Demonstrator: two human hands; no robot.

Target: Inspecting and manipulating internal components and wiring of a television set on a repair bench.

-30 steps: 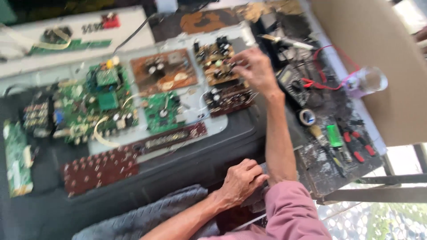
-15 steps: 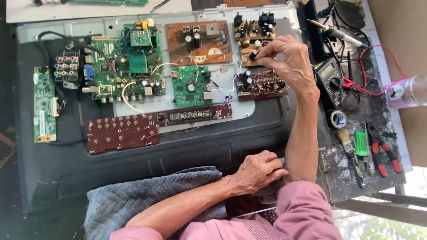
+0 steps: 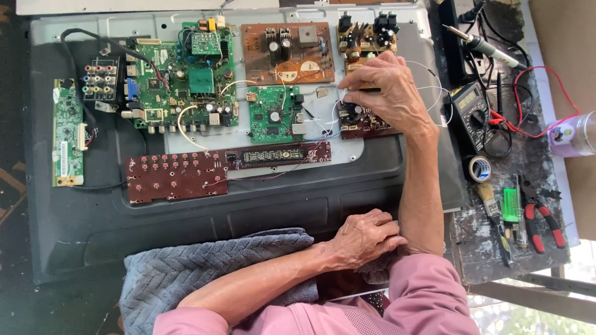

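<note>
My right hand [image 3: 388,93] reaches over the metal back panel [image 3: 385,155] of a flat screen. Its fingertips pinch at a part on the top left corner of a small dark brown circuit board [image 3: 366,127], just below a brown board with black capacitors [image 3: 366,34]. Thin white wires [image 3: 434,87] loop past the hand. My left hand [image 3: 366,237] rests curled on the panel's lower edge, against a grey towel [image 3: 217,267], and holds nothing that I can see.
Several boards lie on the panel: a green main board [image 3: 186,74], a copper-brown board [image 3: 288,53], a small green board [image 3: 273,115], a long red button board [image 3: 177,177], a green strip [image 3: 67,133]. At right are a multimeter [image 3: 472,115], soldering iron [image 3: 487,48], tape roll [image 3: 479,169], brush, red pliers [image 3: 543,217].
My right hand has come down from the upper capacitor board to the small dark board below it. The view has shifted so the boards sit straighter. My left hand stays put.
</note>
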